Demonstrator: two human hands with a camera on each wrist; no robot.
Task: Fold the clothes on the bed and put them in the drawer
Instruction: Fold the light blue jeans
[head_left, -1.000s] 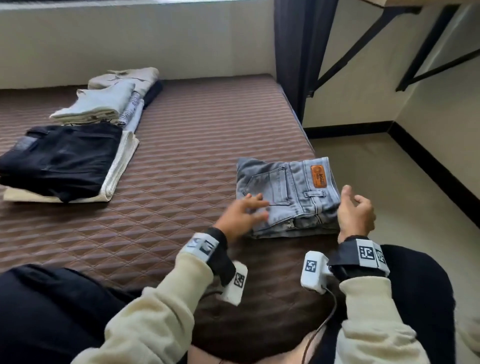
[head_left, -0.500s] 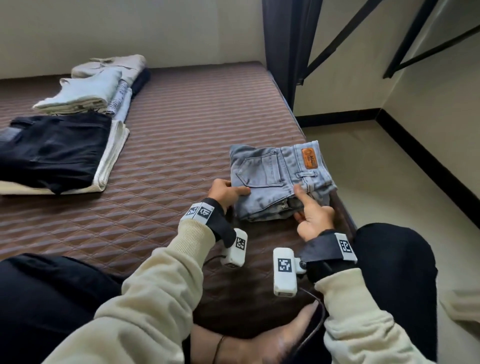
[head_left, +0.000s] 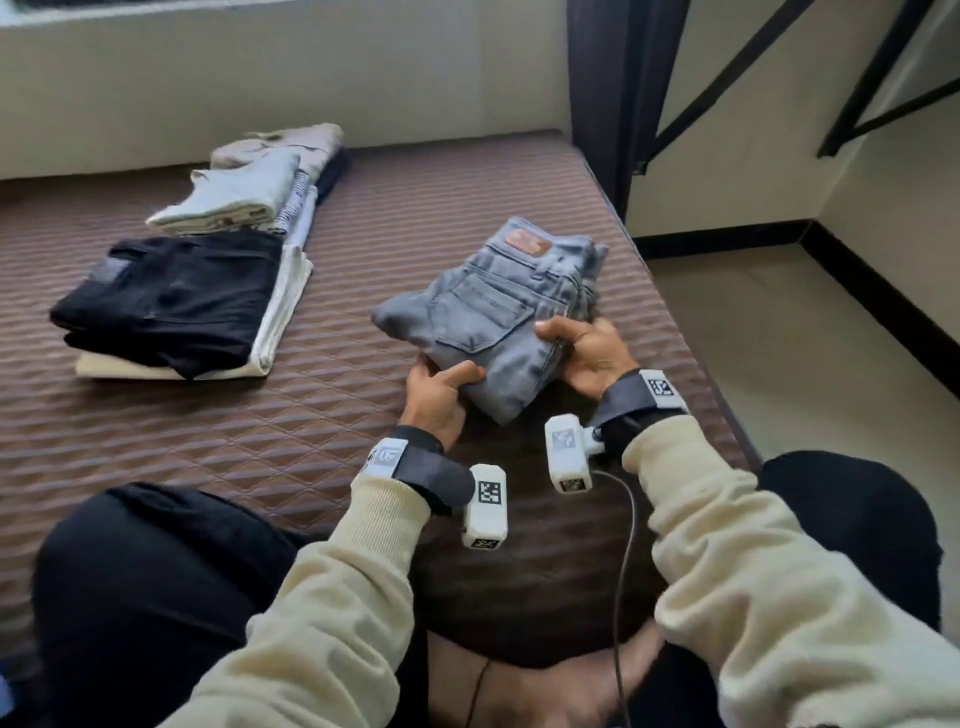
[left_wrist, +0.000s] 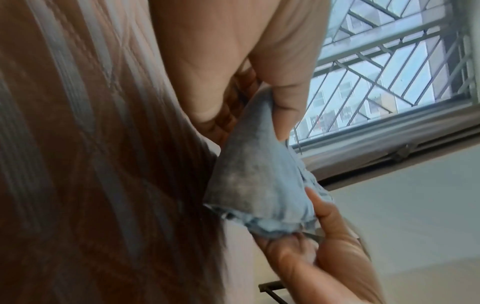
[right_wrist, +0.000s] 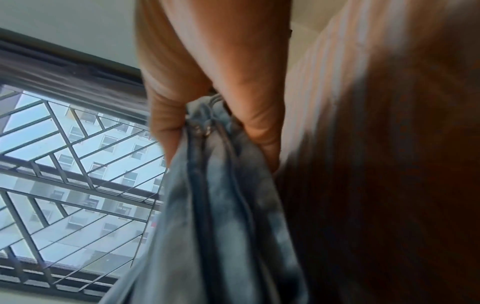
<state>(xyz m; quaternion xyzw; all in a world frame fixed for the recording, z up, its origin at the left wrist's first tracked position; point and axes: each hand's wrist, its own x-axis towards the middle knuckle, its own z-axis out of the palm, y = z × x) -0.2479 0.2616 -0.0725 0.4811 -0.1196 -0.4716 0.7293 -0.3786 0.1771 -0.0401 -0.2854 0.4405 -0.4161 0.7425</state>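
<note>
- Both hands hold the folded light-blue jeans (head_left: 488, 306): the left hand (head_left: 436, 395) grips the near corner at about 7 o'clock of the bundle, thumb on top and fingers curled beneath.
- At roughly 4 o'clock of the bundle, the right hand (head_left: 587, 353) clamps the layered edge, thumb over the top, fingers under.
- Seen from the left wrist, the left hand (left_wrist: 249, 67) pinches a blue denim fold between thumb and fingers, and the other hand's fingers (left_wrist: 330, 218) close on the same cloth lower down.
- Seen from the right wrist, the right hand (right_wrist: 207, 82) squeezes the stacked denim seams (right_wrist: 215, 185) between thumb and fingers.
- Jeans sit tilted, back pocket and tan waistband patch (head_left: 527, 243) facing up, the patch end pointing toward 1 o'clock; whether the far end touches the mattress I cannot tell.
- Brown quilted bed (head_left: 426, 197) lies under the bundle, which is near its right edge.
- At about 10 o'clock from the jeans, well apart, folded black trousers (head_left: 166, 296) rest on a cream garment (head_left: 280, 306).
- Behind that stack, toward 11 o'clock, lies a pile of pale folded clothes (head_left: 249, 192).
- Cream sleeves (head_left: 753, 561) and wrist-worn cameras (head_left: 485, 506) fill the near foreground.
</note>
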